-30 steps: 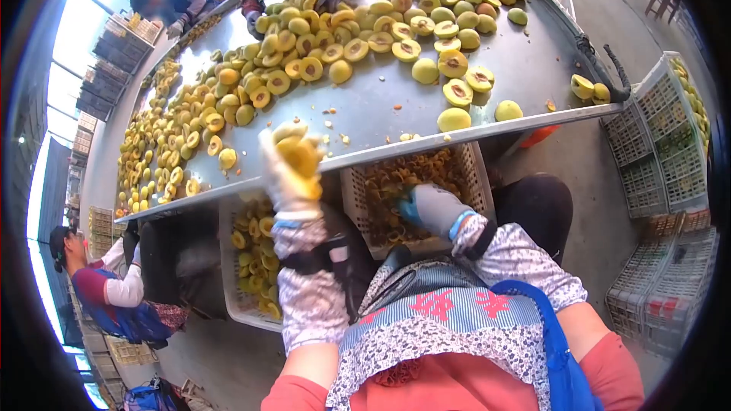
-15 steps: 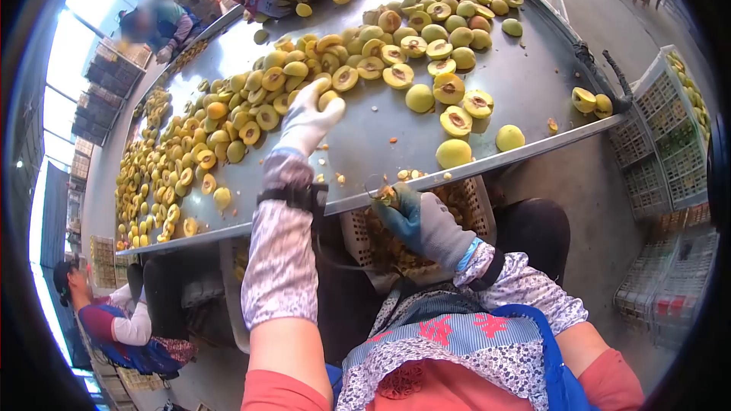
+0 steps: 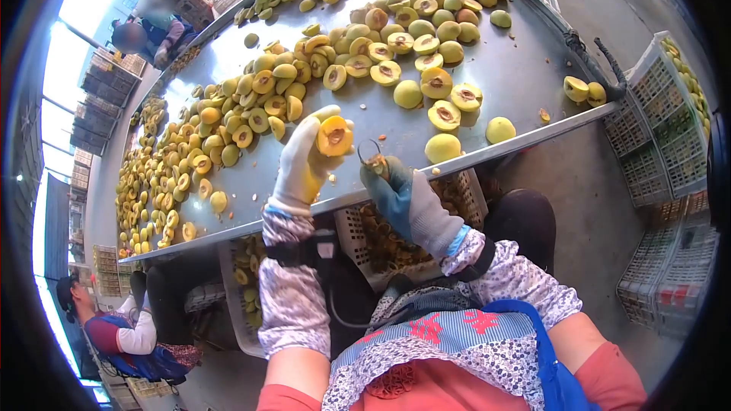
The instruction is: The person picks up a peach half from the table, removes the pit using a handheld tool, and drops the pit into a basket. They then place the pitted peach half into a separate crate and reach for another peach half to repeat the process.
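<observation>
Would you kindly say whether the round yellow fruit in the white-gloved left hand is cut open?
Cut open: the yellow fruit shows a flat orange face, brown-centred.

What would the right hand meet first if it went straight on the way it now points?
Most likely the halved fruit held in the left hand; the right hand, gripping a wire-loop tool, points roughly that way. Depth is unclear, so it might pass just by it.

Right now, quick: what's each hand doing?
Left hand: holding a cut fruit half, cut face showing.
Right hand: closed around a wire-loop tool, loop sticking out.
</observation>
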### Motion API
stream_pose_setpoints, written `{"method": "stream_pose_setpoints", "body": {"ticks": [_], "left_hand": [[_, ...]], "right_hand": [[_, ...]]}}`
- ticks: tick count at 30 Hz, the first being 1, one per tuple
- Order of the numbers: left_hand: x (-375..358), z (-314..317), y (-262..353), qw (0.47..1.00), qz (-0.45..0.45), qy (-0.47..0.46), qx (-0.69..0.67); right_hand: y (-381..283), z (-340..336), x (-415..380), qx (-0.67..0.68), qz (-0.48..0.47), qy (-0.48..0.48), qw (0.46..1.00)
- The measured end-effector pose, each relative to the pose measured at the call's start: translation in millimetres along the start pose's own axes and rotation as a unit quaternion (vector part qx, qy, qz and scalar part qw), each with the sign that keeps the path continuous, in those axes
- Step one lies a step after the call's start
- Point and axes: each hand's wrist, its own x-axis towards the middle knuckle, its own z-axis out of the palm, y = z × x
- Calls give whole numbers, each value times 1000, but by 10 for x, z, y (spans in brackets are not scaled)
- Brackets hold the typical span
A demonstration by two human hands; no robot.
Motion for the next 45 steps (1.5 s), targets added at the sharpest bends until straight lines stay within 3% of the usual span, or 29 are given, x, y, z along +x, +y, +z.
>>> {"method": "stream_pose_setpoints", "body": {"ticks": [3, 4, 6, 7, 8, 10, 14, 16, 17, 19, 22, 26, 28, 30, 31, 34, 35, 37, 38, 40, 41, 42, 44, 45], "left_hand": [[-212, 286, -159, 990, 113, 25, 82], [-236, 314, -210, 990, 113, 24, 80], [-271, 372, -287, 898, 277, 46, 338], [-295, 432, -296, 931, 248, 58, 262], [-300, 457, -300, 931, 247, 58, 261], [-299, 484, -307, 987, 114, 112, 21], [-272, 477, -460, 962, 192, 133, 143], [-257, 525, -525, 915, 294, 159, 228], [-264, 544, -524, 915, 295, 158, 228], [-300, 592, -510, 941, 262, 152, 155], [-312, 616, -513, 921, 304, 144, 197], [-322, 565, -402, 964, 204, 111, 131], [-364, 636, -296, 990, 72, 114, -35], [-261, 619, -396, 986, 86, 130, -55], [-229, 620, -415, 986, 89, 131, -47], [-270, 619, -398, 986, 55, 145, -56], [-270, 615, -395, 986, 62, 145, -55], [-245, 591, -389, 989, 41, 142, 12], [-240, 581, -395, 989, 46, 142, 12], [-247, 554, -424, 991, 48, 121, 24], [-242, 545, -441, 992, 51, 112, 21], [-249, 551, -437, 991, 62, 112, 26], [-263, 570, -420, 996, 51, 74, -2], [-254, 573, -414, 996, 37, 79, 34]], "right_hand": [[32, 62, 33, -25, -23, 5, 999], [75, 82, 44, -22, -42, 7, 999], [97, 76, 28, -40, -30, 0, 999], [91, 74, 24, -54, -20, -7, 998], [108, 81, 24, -55, -19, -7, 998], [184, 109, 35, -33, 4, -17, 999], [294, 200, 51, 59, -20, -37, 997], [274, 241, 37, 140, 50, -78, 986], [252, 218, 25, 141, 49, -77, 986], [39, 147, -29, 156, 146, -116, 970], [143, 195, -21, 157, 100, -101, 977], [223, 173, -31, 121, 71, -91, 986], [265, 193, -54, 124, 64, -89, 986], [404, 256, -29, 86, 42, -91, 991], [189, 213, -68, 132, 58, -107, 984], [-197, -33, -114, 236, 288, -237, 898], [-89, -1, -96, 233, 282, -240, 899], [157, 105, -48, 97, 85, -195, 972], [170, 86, -40, 95, 81, -197, 972], [-25, 30, -96, 155, 189, -211, 947], [-167, -25, -132, 182, 309, -233, 904], [-169, -56, -118, 180, 299, -238, 906], [-158, -71, -128, 291, 390, -299, 821], [-251, -66, -169, 259, 381, -283, 841]]}}
